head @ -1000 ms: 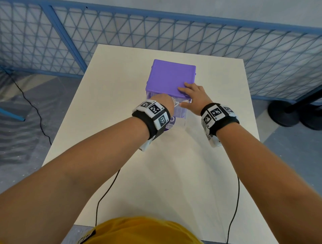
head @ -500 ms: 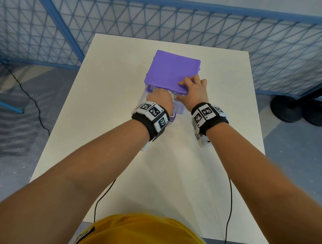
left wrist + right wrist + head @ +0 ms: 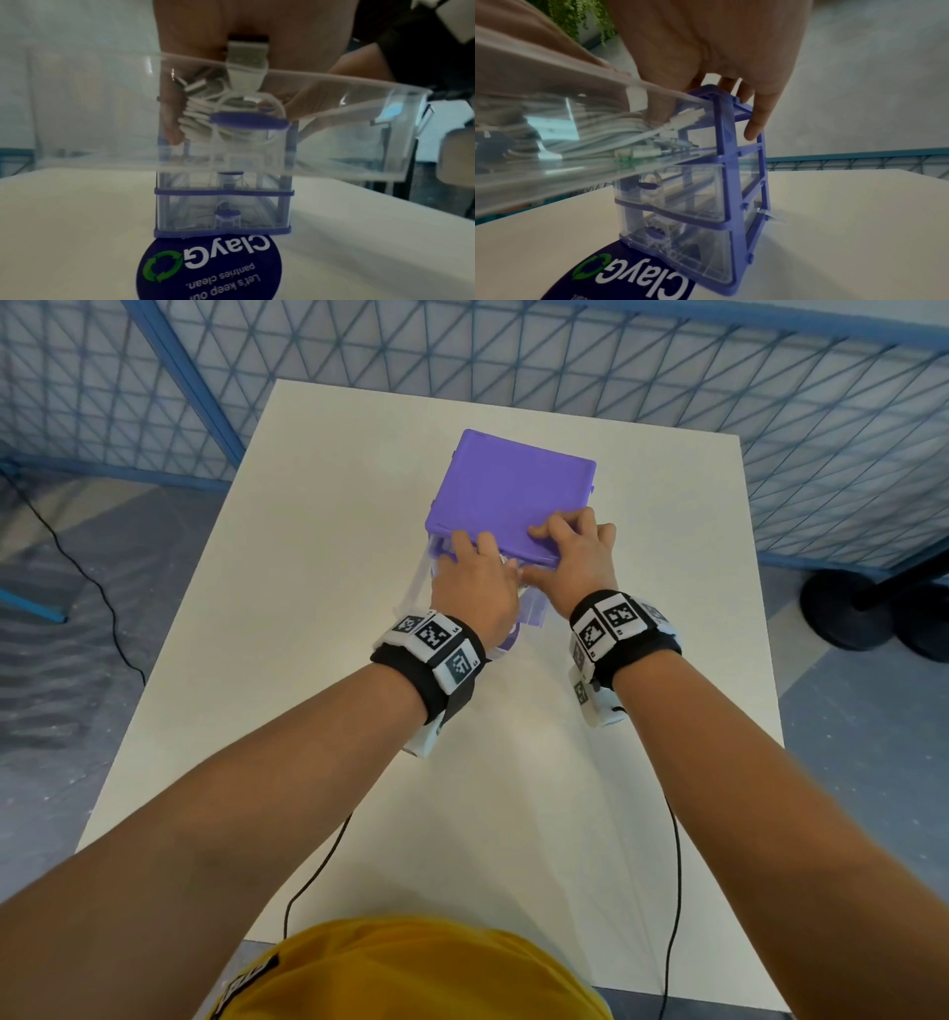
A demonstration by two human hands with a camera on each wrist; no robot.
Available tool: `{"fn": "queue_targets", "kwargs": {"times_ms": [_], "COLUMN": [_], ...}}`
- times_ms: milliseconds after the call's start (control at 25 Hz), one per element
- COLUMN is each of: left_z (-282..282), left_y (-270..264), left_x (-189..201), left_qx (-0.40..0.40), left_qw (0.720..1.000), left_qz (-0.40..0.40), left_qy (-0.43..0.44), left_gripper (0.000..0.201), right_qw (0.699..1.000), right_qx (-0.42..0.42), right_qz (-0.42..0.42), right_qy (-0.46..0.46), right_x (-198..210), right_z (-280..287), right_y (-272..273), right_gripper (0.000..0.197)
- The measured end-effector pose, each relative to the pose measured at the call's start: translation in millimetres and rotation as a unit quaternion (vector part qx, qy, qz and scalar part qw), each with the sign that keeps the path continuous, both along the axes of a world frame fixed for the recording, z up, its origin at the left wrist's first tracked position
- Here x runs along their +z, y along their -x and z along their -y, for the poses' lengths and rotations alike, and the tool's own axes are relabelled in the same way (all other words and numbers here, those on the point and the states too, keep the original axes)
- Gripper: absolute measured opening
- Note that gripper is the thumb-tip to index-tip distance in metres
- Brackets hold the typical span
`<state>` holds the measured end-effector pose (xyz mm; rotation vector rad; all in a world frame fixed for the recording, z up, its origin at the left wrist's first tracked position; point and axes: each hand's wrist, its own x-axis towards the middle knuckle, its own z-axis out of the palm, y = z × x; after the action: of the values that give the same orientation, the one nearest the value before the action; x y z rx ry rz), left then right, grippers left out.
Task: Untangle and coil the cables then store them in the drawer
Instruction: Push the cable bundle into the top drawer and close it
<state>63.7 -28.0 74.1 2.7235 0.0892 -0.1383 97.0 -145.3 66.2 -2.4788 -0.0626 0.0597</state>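
Observation:
A purple-framed drawer unit (image 3: pixel 513 495) with clear drawers stands on the white table (image 3: pixel 308 660). Its top drawer (image 3: pixel 359 121) is pulled out toward me. My left hand (image 3: pixel 475 572) reaches into that drawer, its fingers (image 3: pixel 168 113) curled round a coiled white cable (image 3: pixel 197 115). A USB plug (image 3: pixel 246 60) sticks up against the palm. My right hand (image 3: pixel 570 546) grips the unit's top front edge. Its fingers (image 3: pixel 754 123) hook over the purple frame (image 3: pixel 731 162), and the thumb dips toward the cable (image 3: pixel 608 121) in the drawer. The two lower drawers are closed.
A round dark-blue label (image 3: pixel 205 268) lies on the table at the unit's front foot. Thin black wires (image 3: pixel 318 865) trail from my wrists to the near table edge. A blue mesh fence (image 3: pixel 513 361) runs behind the table. Black stand bases (image 3: pixel 847 608) sit on the floor at right.
My left hand has pushed further into the open top drawer with the cable. My right hand has slid from lying flat on the lid to gripping its front edge.

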Motion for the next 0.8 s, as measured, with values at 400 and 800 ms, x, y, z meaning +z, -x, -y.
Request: {"fn": "queue_targets", "kwargs": {"times_ms": [400, 800], "left_z": [-25, -25], "left_y": [24, 15], "left_x": [-15, -18], "left_qx": [-0.110, -0.153], "left_qw": [0.987, 0.988], "left_qz": [0.051, 0.027], "left_qy": [0.110, 0.007], "left_gripper": [0.046, 0.048], "right_qw": [1.000, 0.999], "right_qx": [-0.006, -0.020], "right_qz": [-0.012, -0.013], "right_qy": [-0.026, -0.022], "right_x": [7, 12], "right_z": [1, 0], "right_y": [1, -2], "right_gripper": [0.047, 0.043]}}
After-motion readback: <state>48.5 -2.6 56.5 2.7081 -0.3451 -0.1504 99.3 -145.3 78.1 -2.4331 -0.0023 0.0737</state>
